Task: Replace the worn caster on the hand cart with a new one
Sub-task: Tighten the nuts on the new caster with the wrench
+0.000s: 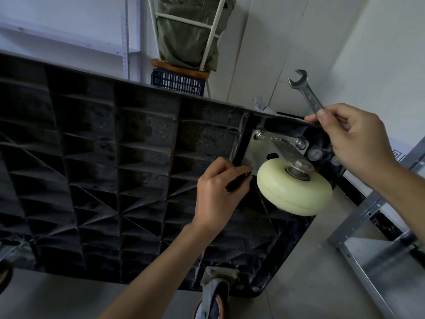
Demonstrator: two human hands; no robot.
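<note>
On the ribbed black underside of the tipped-up hand cart (pixel 110 162), a cream-wheeled caster (pixel 294 187) sits at the upper right corner, its steel mounting plate (pixel 257 153) flat against the deck. Cart stands on edge so the bolts face the person — makes the plate reachable. Two nuts (pixel 260 135) show on the plate's upper corners; lower corners partly hidden by wheel and fingers.

Left hand (pixel 218 194) is curled at the plate's lower left corner, fingertips pinching a small dark fastener or tool tip (pixel 248 173) right at the hole; can't tell which it is. Judging by the pose, it is starting or spinning a fastener by hand.

Right hand (pixel 354 143) grips an open-end wrench (pixel 307 92) by its lower shaft, thumb on top, jaw end pointing up and away from the cart, not on any nut. Likely parked ready for tightening once hand-threading is done.

Clean cream wheel suggests this is the new caster, so the task looks well along, fastening stage. An orange-treaded caster (pixel 216 298) sits at the bottom edge, another partly visible at far left (pixel 7 270).

Behind the cart: blue crate (pixel 178 82), white wire rack (pixel 188 31) with a green bundle. Metal shelving (pixel 377 245) at right.
</note>
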